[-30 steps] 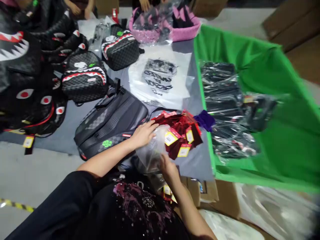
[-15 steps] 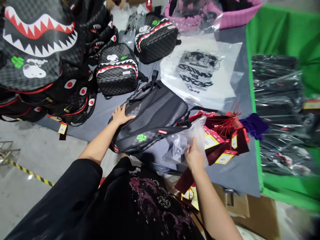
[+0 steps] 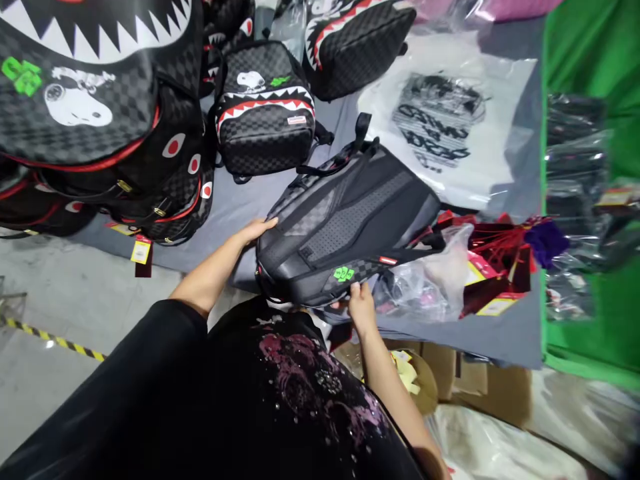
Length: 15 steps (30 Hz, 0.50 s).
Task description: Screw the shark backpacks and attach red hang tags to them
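A black and grey checkered backpack [image 3: 345, 210] lies with its padded back panel and straps facing up, tilted slightly towards me. My left hand [image 3: 257, 230] holds its left edge, with most of the fingers hidden behind the bag. On the near edge, below a green patch on the strap, my right hand [image 3: 361, 307] grips the bag, thumb on top and fingers partly underneath. A crumpled clear plastic bag [image 3: 435, 283] lies just right of my right hand, beside a heap of dark red tags [image 3: 503, 267].
Backpacks with shark-mouth prints [image 3: 105, 127] are stacked at the left. A smaller backpack [image 3: 265, 113] stands behind the held one. A printed white bag [image 3: 450, 127] lies at the back right. Plastic-wrapped black goods [image 3: 575, 173] rest on green cloth [image 3: 623, 267]. Cardboard [image 3: 505, 387] lies below the table.
My right hand has let go of the clear plastic bag and moved left to the backpack's near edge. My left hand has shifted from the top to the side edge. The view has moved closer.
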Each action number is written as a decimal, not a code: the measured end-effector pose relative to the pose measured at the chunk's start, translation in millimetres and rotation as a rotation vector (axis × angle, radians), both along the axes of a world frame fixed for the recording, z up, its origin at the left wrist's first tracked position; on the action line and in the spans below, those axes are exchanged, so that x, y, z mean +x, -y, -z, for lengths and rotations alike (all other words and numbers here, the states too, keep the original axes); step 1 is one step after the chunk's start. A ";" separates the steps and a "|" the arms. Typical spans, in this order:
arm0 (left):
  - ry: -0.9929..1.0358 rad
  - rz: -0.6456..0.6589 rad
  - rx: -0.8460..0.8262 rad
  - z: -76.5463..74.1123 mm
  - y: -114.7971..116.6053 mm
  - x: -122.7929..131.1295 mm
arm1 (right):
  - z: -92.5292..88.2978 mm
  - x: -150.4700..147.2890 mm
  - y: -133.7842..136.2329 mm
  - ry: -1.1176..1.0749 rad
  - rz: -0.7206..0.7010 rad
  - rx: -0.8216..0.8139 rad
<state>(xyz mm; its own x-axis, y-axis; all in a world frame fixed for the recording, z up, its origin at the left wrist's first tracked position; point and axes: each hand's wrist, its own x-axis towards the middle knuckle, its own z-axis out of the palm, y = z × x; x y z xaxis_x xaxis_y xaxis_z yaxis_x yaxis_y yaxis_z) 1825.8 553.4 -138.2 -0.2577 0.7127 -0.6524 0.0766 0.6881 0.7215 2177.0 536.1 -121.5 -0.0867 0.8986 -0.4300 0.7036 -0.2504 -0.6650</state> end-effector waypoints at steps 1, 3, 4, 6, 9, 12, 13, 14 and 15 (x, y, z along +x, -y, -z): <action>-0.026 -0.019 0.002 2.6 -1.1 0.5 | 0.4 -9.5 -8.7 -0.025 0.041 -0.016; -0.082 -0.053 0.005 7.5 -2.0 -2.7 | -0.2 -27.4 -26.7 -0.029 0.091 -0.039; -0.109 -0.069 0.008 9.2 -1.2 -6.2 | -0.4 -35.5 -35.2 -0.025 0.090 -0.041; -0.169 -0.103 0.013 9.3 2.9 -15.1 | 0.0 -48.9 -50.3 -0.031 0.068 -0.043; -0.288 -0.166 0.014 -5.2 16.1 -22.9 | -1.0 -55.7 -61.4 -0.064 0.030 -0.056; -0.569 -0.256 0.154 -37.7 39.1 -8.1 | -8.1 -45.2 -47.2 -0.011 -0.050 -0.051; -0.672 -0.259 0.241 -50.4 49.1 3.7 | -11.6 -40.6 -36.7 0.051 -0.116 -0.037; -0.741 -0.229 0.329 -63.0 60.1 19.0 | -15.2 -37.0 -24.6 0.126 -0.212 -0.026; -0.760 -0.160 0.399 -74.3 71.7 37.1 | -18.7 -35.1 -11.8 0.196 -0.325 -0.022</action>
<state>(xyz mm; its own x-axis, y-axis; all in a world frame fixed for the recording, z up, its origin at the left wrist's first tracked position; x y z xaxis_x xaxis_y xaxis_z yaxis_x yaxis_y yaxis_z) 1863.0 481.7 -63.9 -0.6384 0.7692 0.0279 0.5591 0.4385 0.7037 2141.9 547.9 -102.8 -0.2796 0.8281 -0.4860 0.8622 -0.0062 -0.5066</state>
